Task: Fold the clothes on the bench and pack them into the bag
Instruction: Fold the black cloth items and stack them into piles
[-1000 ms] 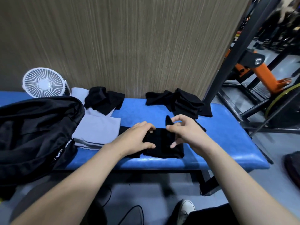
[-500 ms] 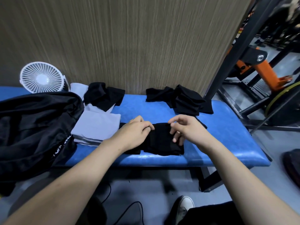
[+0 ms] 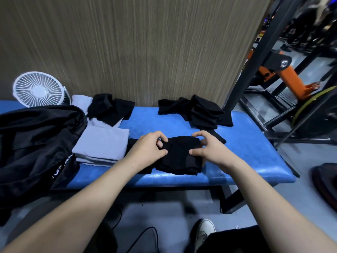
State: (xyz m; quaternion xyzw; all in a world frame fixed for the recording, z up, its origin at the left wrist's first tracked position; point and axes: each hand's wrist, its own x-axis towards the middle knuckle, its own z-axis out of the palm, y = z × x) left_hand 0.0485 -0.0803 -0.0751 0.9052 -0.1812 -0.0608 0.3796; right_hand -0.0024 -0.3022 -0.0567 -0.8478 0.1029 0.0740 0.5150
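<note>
The black bag (image 3: 31,143) runs off the left edge, and the gym equipment (image 3: 284,70) at right is blurred.

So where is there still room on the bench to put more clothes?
Bare blue bench lies right of the hands, out to its end. A smaller patch sits between the two black heaps at the wall. The left is crowded: the bag, the grey stack and the fan.

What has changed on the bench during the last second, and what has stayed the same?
The right hand laid the raised flap of the black garment down leftward and now grips its right edge. The left hand stayed on its left side, gripping the fold. The grey folded stack, the black piles and the bag did not move.
</note>
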